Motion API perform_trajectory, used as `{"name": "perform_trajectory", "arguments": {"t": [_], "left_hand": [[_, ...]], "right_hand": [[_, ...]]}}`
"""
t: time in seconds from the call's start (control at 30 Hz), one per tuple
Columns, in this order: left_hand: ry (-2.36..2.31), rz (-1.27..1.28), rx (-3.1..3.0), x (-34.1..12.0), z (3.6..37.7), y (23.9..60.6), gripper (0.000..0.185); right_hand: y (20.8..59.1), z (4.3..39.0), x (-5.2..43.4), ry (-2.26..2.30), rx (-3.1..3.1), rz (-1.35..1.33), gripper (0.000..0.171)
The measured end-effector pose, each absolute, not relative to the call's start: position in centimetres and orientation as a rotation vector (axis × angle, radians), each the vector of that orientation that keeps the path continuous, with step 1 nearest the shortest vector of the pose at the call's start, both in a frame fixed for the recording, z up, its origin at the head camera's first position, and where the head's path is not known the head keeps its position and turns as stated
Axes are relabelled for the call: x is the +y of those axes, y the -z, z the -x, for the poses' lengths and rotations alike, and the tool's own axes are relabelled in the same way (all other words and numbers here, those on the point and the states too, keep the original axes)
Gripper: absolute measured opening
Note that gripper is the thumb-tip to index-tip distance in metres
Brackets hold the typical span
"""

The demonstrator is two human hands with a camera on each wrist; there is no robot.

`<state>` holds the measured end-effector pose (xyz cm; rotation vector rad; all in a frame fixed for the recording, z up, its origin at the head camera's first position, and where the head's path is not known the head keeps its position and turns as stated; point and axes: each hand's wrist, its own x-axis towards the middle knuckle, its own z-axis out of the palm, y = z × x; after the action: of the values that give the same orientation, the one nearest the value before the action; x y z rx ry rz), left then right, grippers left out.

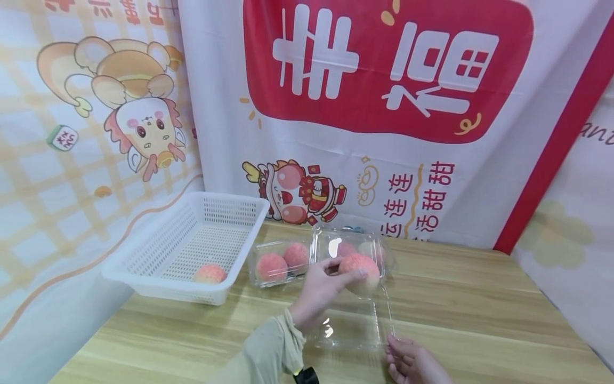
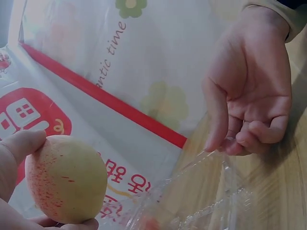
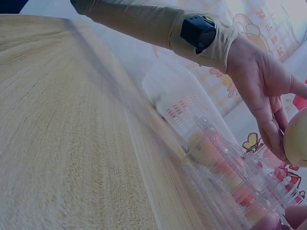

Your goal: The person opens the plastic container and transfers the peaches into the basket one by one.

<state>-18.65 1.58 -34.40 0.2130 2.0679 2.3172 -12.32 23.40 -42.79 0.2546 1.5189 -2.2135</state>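
My left hand [image 1: 318, 290] grips a pink and pale yellow peach [image 1: 360, 273] between thumb and fingers, up over an opened clear plastic clamshell box [image 1: 352, 320]. The left wrist view shows the peach [image 2: 72, 177] with the thumb on top and fingertips underneath. More peaches [image 1: 373, 250] show through the clear plastic at the back of the box. At its near right corner, my right hand [image 1: 412, 360] pinches the plastic edge between thumb and curled fingers, plain in the left wrist view too, where the right hand [image 2: 254, 86] comes from above.
A white perforated basket [image 1: 168, 285] stands at the left with a single peach [image 1: 211, 273] inside. Between basket and opened box sits another clear box [image 1: 268, 284] holding two peaches [image 1: 272, 267]. Printed cloth [image 1: 220, 154] hangs behind the wooden table [image 1: 460, 298].
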Motion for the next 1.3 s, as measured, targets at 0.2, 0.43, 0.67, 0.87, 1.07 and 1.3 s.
{"name": "perform_trajectory", "arguments": {"t": [0.2,0.43,0.67,0.87,1.07,1.3], "left_hand": [[-2.318,-0.174,2.068,0.5,19.0,33.9,0.059],[-2.296,-0.131,2.151,-1.7,19.6,33.1,0.068],[-2.329,-0.077,2.192,-4.5,20.5,31.6,0.064],[-2.304,0.006,2.266,-7.0,21.6,29.2,0.069],[-2.289,0.083,2.282,-10.4,23.2,26.7,0.062],[-2.116,0.147,2.495,-15.3,25.2,25.8,0.069]], "right_hand": [[42.9,12.4,23.4,2.213,1.52,-0.231,0.014],[42.8,12.5,23.2,2.211,1.519,-0.215,0.012],[42.9,12.5,23.1,2.212,1.52,-0.216,0.011],[42.9,12.5,23.3,2.205,1.517,-0.214,0.013],[42.9,12.5,23.5,2.214,1.504,-0.241,0.02],[43.1,12.6,23.7,2.204,1.488,-0.231,0.02]]}}
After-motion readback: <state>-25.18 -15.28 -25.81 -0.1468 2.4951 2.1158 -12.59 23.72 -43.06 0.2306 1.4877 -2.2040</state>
